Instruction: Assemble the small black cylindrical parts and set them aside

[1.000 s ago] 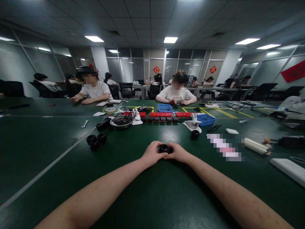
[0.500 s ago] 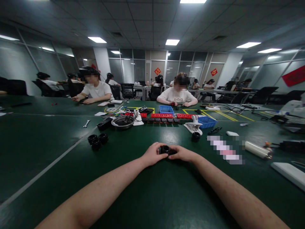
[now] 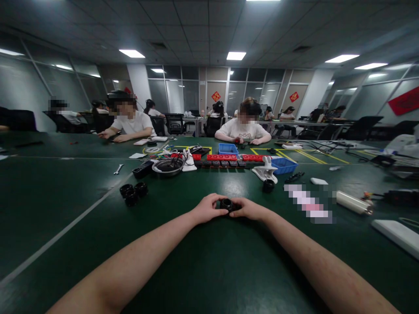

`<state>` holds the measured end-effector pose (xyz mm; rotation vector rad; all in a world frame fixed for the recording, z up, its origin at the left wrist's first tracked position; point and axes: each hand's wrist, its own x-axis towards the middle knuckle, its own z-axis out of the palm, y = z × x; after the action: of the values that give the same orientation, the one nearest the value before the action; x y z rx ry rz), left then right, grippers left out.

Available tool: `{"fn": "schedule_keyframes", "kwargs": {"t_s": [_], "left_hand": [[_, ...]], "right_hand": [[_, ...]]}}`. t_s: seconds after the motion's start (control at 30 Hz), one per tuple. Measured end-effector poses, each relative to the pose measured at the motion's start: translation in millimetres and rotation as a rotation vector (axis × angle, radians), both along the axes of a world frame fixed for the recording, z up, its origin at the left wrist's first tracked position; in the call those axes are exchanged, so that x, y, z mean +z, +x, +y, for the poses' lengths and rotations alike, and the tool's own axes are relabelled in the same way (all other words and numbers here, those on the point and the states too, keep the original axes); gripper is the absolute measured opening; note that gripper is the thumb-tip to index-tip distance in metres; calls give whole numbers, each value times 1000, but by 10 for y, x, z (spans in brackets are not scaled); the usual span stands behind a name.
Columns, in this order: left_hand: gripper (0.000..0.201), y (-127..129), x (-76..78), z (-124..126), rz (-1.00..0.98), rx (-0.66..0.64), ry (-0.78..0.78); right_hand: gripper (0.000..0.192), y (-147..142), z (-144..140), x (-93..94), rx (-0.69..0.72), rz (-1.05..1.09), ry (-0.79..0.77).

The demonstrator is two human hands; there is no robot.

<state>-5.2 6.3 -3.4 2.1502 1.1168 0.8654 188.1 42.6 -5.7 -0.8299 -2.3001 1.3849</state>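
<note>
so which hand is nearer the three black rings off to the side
Left. The left hand lies on the same side as the three black rings; the right hand is farther off.

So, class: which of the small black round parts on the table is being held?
The black round part gripped between both hands; the others lie untouched further up the table.

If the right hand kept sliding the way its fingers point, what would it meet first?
The right hand points left, onto the small black part it already grips. Just beyond that is the left hand, touching the same part.
</note>
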Motion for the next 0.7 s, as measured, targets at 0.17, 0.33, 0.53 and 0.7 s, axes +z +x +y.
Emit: {"fn": "schedule_keyframes", "kwargs": {"t_s": [0.17,0.33,0.53,0.7], "left_hand": [[43,23,9,-7,-23,21,-39],[40,69,-21,-13,-20,132,-29],[36,109,-61,-31,8,267,58],[39,56,-21,-46,1,150,30]], "right_hand": [[31,-47,-50,27,-138,-100,116],[38,-169,-134,-44,-359,-326,433],[42,-256,-231,-62,-490,-523,672],[59,-158,-178,8,-285,-254,533]]}}
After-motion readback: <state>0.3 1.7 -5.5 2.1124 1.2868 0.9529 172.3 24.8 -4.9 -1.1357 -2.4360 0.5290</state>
